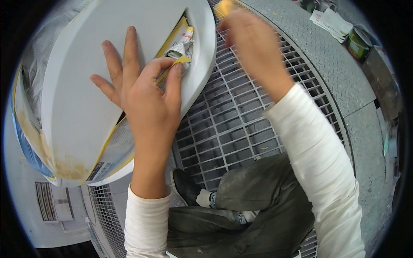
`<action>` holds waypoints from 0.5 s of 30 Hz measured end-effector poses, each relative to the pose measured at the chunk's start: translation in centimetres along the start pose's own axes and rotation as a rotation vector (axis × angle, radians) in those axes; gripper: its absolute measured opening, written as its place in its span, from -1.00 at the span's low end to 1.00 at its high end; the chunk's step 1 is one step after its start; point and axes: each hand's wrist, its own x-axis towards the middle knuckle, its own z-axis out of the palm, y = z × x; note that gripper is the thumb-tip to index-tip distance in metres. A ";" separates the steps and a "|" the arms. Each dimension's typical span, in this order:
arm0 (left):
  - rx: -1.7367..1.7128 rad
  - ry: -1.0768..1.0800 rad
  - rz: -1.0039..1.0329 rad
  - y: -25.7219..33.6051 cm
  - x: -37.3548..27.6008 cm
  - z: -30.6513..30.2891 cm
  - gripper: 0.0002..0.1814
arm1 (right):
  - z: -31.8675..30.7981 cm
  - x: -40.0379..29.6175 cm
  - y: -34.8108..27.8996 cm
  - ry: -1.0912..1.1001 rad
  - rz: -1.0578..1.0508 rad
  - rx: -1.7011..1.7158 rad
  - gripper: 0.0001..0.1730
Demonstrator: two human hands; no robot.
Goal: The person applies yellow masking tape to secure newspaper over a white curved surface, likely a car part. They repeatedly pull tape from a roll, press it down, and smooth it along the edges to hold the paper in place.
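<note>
A pale grey primed vehicle body panel (87,74) lies before me, with sanded brownish patches near its lower corner. Newspaper (185,42) edged with yellow masking tape (171,37) fills a narrow opening in it. My left hand (145,87) rests on the panel, thumb and forefinger pinching a torn end of yellow tape at the opening, other fingers spread. Blurred, my right hand (248,42) is above the floor grating, right of the panel, with a yellow piece, perhaps tape, at its fingertips. More taped paper masking (119,145) covers the panel's lower section.
Metal floor grating (232,122) runs below and right of the panel, bordered by tread plate (322,64). Papers (332,24) and a green bucket (358,43) stand at upper right. My crossed legs and a dark shoe (184,187) are beneath my arms. Blue film (29,145) hangs at the panel's left edge.
</note>
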 end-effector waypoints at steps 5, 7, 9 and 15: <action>0.025 0.027 -0.047 0.7 0.0 0.3 -0.84 | -0.9 -1.2 1.0 -0.096 -0.192 0.098 -0.50; 0.017 0.040 -0.031 0.9 0.0 0.2 -0.84 | 0.0 -1.9 0.7 -0.135 -0.298 0.055 -0.55; 0.021 0.054 -0.023 1.0 -0.1 0.1 -0.84 | 1.0 -1.9 0.0 -0.083 -0.545 -0.121 -0.65; -0.020 0.109 -0.040 1.5 -0.9 0.0 -0.87 | 1.6 -0.9 -1.3 -0.057 -0.626 -0.158 -0.79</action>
